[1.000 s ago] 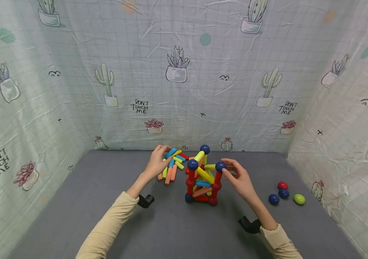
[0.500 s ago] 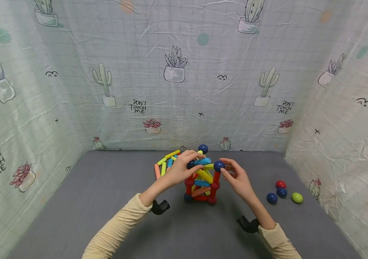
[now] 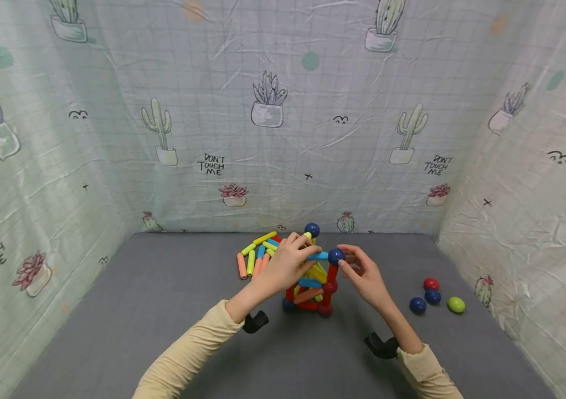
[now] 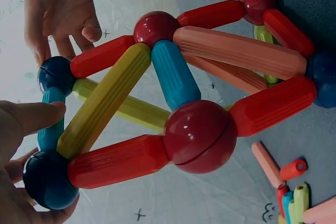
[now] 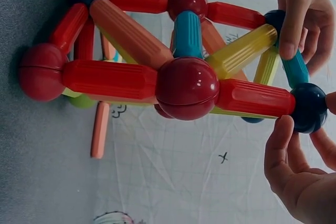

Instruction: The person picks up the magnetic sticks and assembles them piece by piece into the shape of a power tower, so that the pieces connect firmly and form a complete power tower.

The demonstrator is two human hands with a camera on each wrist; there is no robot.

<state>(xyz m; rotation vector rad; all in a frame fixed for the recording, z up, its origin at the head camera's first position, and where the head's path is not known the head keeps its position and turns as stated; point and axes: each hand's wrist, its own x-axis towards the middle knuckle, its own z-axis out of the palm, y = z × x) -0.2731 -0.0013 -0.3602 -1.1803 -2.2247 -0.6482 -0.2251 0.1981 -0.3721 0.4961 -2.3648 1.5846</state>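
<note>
A tower of magnetic sticks and balls stands on the table, with red sticks (image 5: 110, 78) and dark red balls (image 4: 200, 136) along its sides. My left hand (image 3: 285, 263) pinches a light blue magnetic stick (image 4: 51, 121) at the tower's top. This stick spans two dark blue balls, its ends right at both. The left fingers also lie around the near-left blue ball (image 4: 51, 180). My right hand (image 3: 366, 275) holds the right-hand blue ball (image 5: 308, 107) between thumb and fingers. Yellow (image 5: 244, 51) and orange sticks (image 4: 239, 51) slant across the frame. In the head view my left hand hides the tower's upper left.
Loose sticks (image 3: 251, 260) in several colours lie left of the tower. On the grey table (image 3: 163, 310) at the right sit a red ball (image 3: 431, 284), two blue balls (image 3: 417, 305) and a green one (image 3: 456, 305). A cactus-print curtain (image 3: 283, 166) surrounds the table.
My left hand has carried the light blue stick from the loose pile rightward to the tower's top, and turned it level between the two front balls. My right hand stays at its ball.
</note>
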